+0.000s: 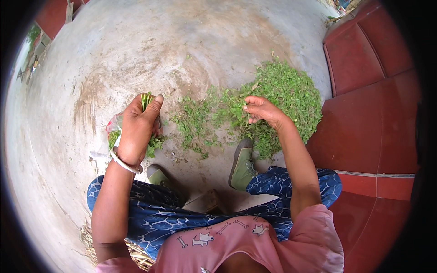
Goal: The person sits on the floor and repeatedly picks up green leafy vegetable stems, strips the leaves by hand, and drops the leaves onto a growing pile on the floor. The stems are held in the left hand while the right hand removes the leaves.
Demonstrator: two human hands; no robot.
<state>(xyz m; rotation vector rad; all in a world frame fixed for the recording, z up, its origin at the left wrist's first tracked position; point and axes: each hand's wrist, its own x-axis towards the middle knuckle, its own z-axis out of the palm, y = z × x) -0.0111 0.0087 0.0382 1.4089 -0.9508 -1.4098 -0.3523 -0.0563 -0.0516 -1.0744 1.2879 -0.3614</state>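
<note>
My left hand (137, 125) is closed around a small bunch of green stems (145, 100), whose cut-looking ends stick up past the thumb. Leaves (156, 144) show below the same hand. At the left edge of a big heap of leafy greens (291, 93), my right hand (267, 111) has its thumb and fingers bent in a pinch at a thin leafy sprig (235, 104). Sprig and heap overlap in view, so its lower end is hard to make out. Between the hands, loose greens (193, 119) lie scattered on the concrete floor.
Behind my left wrist lies a clear plastic bag (114, 122) with red marks and greens in it. My green shoes (244, 166) stand near the greens. Red tiled steps or wall (364, 123) rise along the right. Dry straw-like material (139, 255) is at lower left.
</note>
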